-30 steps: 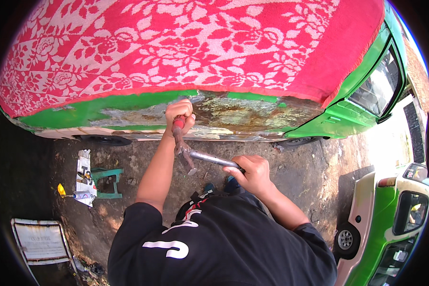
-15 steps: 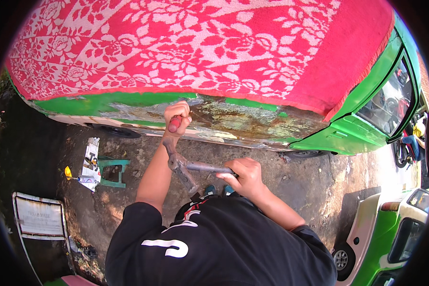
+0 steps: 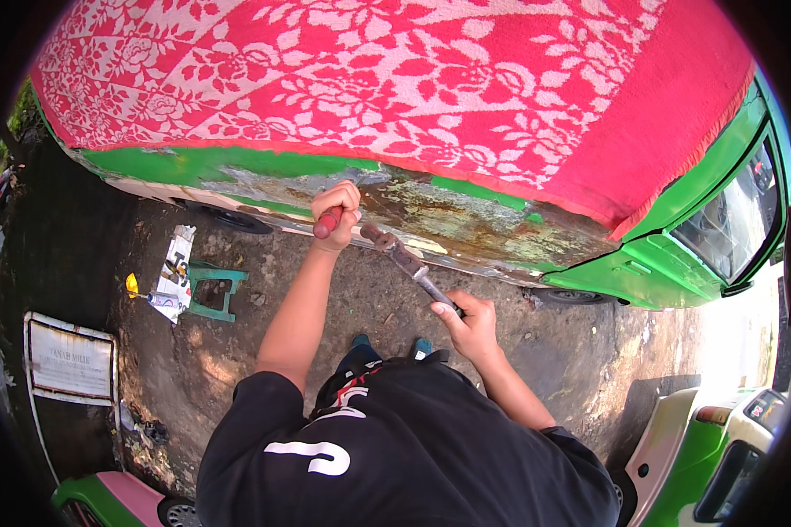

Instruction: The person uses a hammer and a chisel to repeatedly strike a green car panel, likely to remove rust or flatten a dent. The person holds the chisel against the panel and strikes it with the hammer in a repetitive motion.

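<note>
My left hand (image 3: 341,198) is wrapped round a red-handled tool (image 3: 329,223) against the scraped lower side of a green vehicle (image 3: 466,215). The butt of the handle points back toward me; the far end is hidden by my fist and the panel. In my right hand (image 3: 473,327) is a hammer (image 3: 413,268), gripped low on its metal shaft. Its worn, rusty head is just right of my left fist, near the panel. Paint is gone from much of the panel, leaving rust and pale patches.
A red and white floral blanket (image 3: 395,79) drapes over the vehicle. On the ground at left are a green plastic stool (image 3: 215,290), a printed sheet (image 3: 177,272) and a tube with a yellow tip (image 3: 154,299). A framed white sign (image 3: 72,362) stands beyond; another green vehicle (image 3: 677,465) is behind right.
The hammer has swung up and away from me, its head now close beside my left fist. My left hand still grips the red handle at the panel. The view has shifted slightly.
</note>
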The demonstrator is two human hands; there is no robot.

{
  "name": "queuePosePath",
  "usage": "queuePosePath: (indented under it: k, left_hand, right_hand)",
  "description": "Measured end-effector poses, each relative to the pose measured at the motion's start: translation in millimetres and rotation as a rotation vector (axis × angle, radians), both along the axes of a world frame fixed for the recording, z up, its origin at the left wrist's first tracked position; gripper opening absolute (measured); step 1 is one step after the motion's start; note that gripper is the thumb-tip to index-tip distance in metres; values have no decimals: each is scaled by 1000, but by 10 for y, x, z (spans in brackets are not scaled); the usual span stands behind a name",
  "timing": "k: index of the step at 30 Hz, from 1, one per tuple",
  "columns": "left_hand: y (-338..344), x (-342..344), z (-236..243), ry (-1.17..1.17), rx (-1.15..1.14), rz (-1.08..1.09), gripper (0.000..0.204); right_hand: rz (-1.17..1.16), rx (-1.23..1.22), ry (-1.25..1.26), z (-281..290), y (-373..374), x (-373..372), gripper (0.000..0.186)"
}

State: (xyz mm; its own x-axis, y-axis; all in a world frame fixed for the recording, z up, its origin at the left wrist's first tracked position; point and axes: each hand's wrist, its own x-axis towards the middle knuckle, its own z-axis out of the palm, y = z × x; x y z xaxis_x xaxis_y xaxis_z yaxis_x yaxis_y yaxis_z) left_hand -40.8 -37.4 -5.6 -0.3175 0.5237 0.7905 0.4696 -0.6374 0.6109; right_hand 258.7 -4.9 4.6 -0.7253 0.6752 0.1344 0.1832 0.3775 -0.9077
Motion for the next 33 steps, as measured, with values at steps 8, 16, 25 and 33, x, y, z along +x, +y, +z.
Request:
queuePosePath:
  k: [8, 16, 25, 33]
  left_hand:
    - [2, -111, -114, -248, 149, -23, 19]
    - [57, -287, -88, -298, 155, -172, 18]
    - [14, -385, -76, -251, 142, -217, 21]
    - [-9, -433, -7, -200, 93, -231, 22]
  right_hand:
    - [-121, 12, 74, -7, -76, -113, 26]
    - [-235, -79, 118, 49, -284, -285, 35]
    - [-298, -71, 102, 75, -491, -384, 35]
    - [-312, -55, 98, 16, -505, -419, 29]
